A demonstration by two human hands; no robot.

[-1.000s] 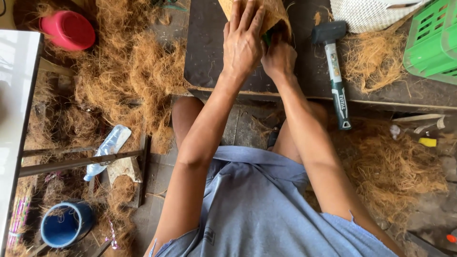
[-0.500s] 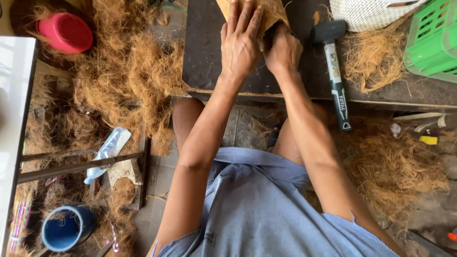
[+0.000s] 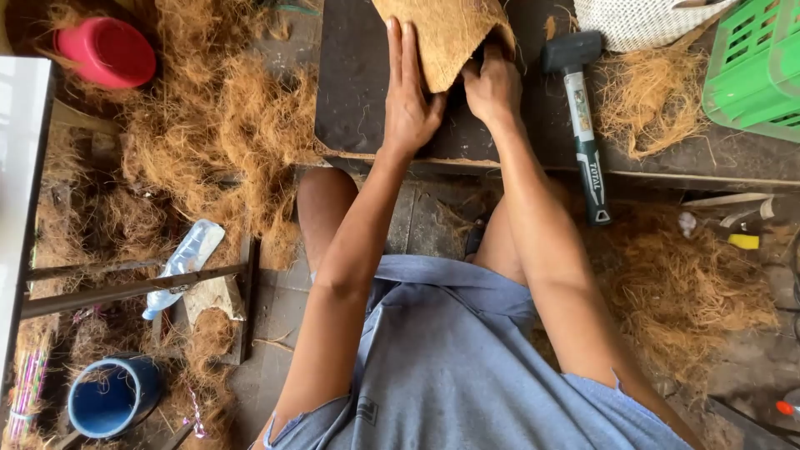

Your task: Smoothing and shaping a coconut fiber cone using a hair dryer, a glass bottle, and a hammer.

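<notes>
Brown fibrous husk (image 3: 446, 37) lies on the dark desk (image 3: 350, 83) at the far edge of view, partly cut off by the frame. The left hand (image 3: 408, 100) presses flat against its near-left side, fingers extended. The right hand (image 3: 492, 83) is closed on its lower right edge. The husk appears light, stiff in the shell yet rough and shedding; judged best gripped at the rim, where the fibres give purchase. A mallet (image 3: 579, 117) lies just right of the hands, untouched. Loose fibre (image 3: 225, 125) is heaped on the floor at left.

Containers: green crate (image 3: 754, 71), contents not visible; blue bucket (image 3: 112, 396), a few fibre strands inside; red bowl (image 3: 104, 50), upturned or empty, cannot tell.
</notes>
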